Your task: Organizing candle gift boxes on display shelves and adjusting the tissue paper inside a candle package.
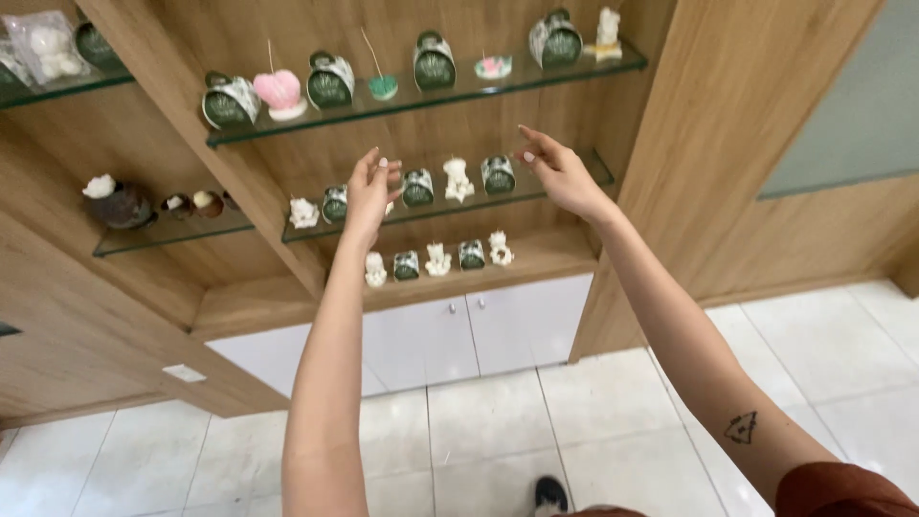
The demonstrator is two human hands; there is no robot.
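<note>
Middle glass shelf [560, 191] is my landmark, a thin slick pane in the wooden shelving unit [239, 38], probably brittle at its edge. My hands are raised before it, both empty with fingers loosely spread: left hand [369, 191] over its left half, right hand [560, 172] toward its right end. On it I count three dark green gift boxes [497, 174] and two clearly visible white figurine candles [459, 180]; these look light, waxy and easily chipped, best taken around the body, not the wick. Above it stand four boxes; below it, two boxes and three candles.
</note>
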